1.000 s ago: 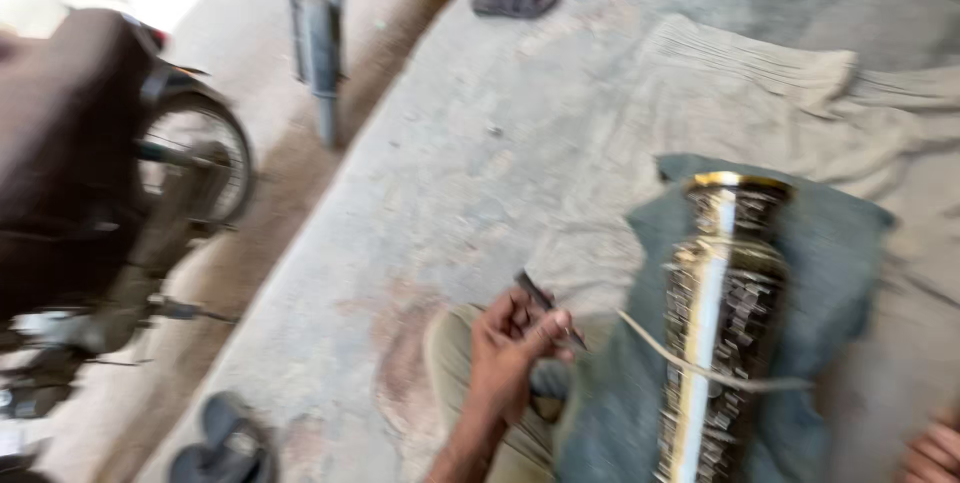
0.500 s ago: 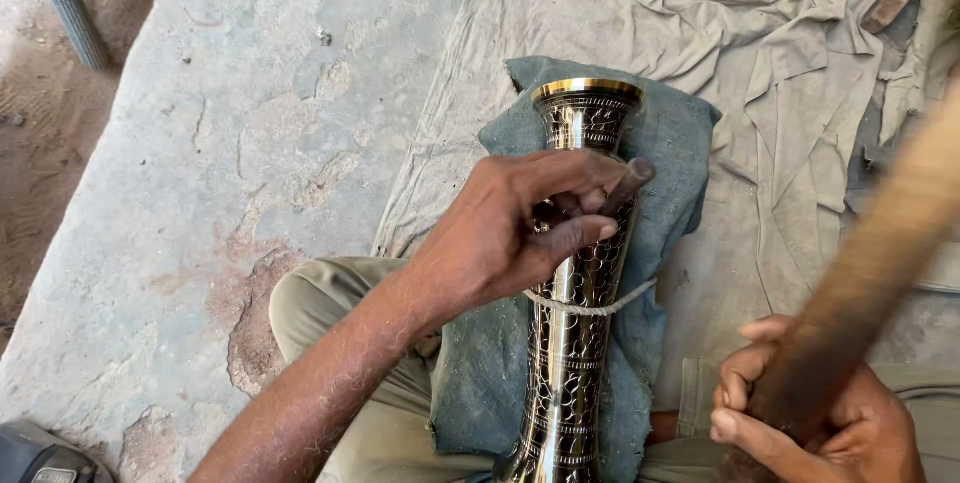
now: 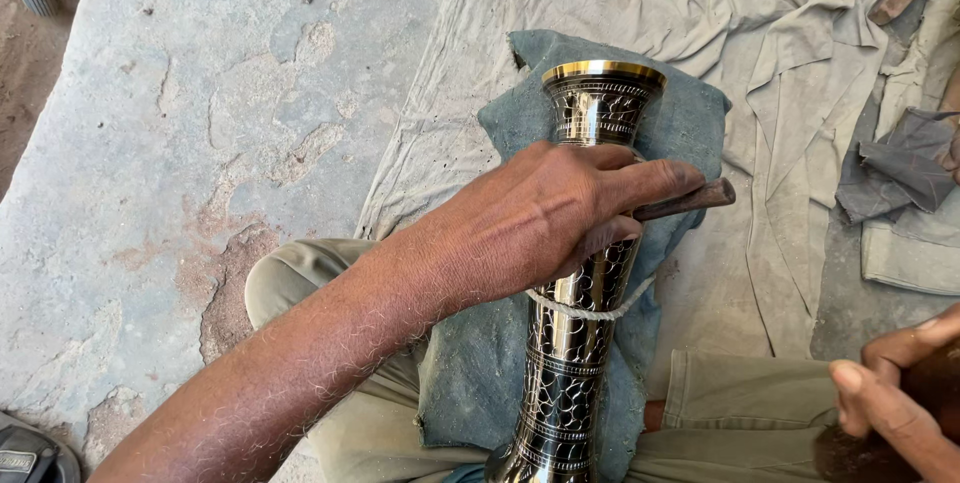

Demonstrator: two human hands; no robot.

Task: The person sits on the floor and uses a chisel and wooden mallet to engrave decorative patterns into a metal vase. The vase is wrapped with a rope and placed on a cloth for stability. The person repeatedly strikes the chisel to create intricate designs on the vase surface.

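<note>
Vase (image 3: 578, 343) is the main thing going on, a tall black one with engraved pattern and a gold rim, lying lengthwise on a blue-grey cloth (image 3: 690, 123) across the person's lap, rim pointing away from them. Left hand (image 3: 545, 218) is draped right over the upper part of it, just below the rim, fingers curled shut around a thin dark tool (image 3: 690, 200) whose end sticks out past the fingertips to the right. Tool tip itself is hidden under the fingers, so can't tell exactly where it meets the metal. Just under that hand, a pale string (image 3: 590, 310) loops around the narrow waist of the vase. Right hand (image 3: 895, 393) is down in the bottom right corner, well apart from the left, fingers closed around something dark and brownish (image 3: 880, 448) that's mostly cut off by the frame edge, can't say what it is. Beyond the left hand, the blue-grey cloth sits on a bigger wrinkled beige sheet (image 3: 780, 63) spread over a rough concrete floor (image 3: 200, 143). Off to the right of the left hand there's a crumpled grey rag (image 3: 895, 168) on the sheet. Person's trousers (image 3: 300, 278) are khaki, knee poking out left of the forearm.
</note>
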